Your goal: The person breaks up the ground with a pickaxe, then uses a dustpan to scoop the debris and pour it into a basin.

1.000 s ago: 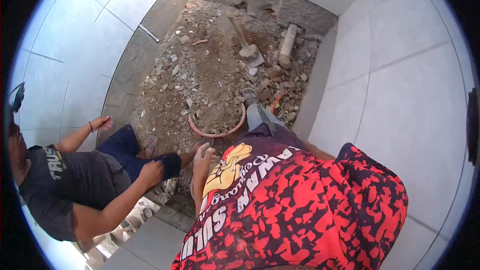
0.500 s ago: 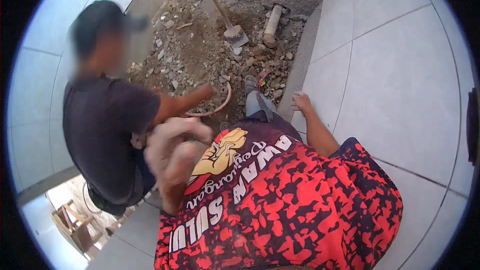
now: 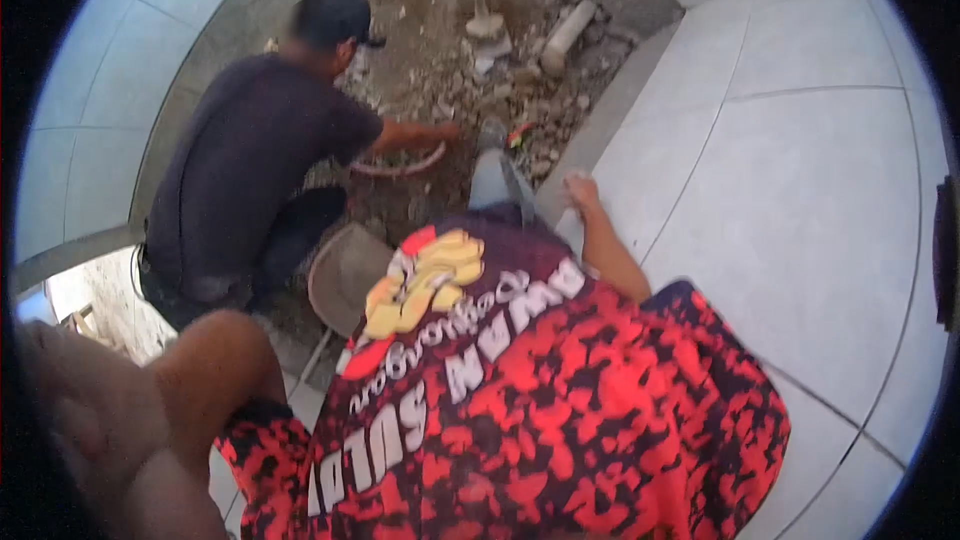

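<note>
Since earlier, left arm [image 3: 190, 380] has swung down to near left, close to the lens; its hand is blurring out, cannot tell the grip. The pan [image 3: 345, 275] is lying just beyond it. Right hand [image 3: 580, 190] is pressing flat and empty on the ledge [image 3: 615, 110], which is running near-to-far, so this hand is nearer. Far left, a co-worker [image 3: 250, 160] is reaching for the basin [image 3: 400, 165].
</note>
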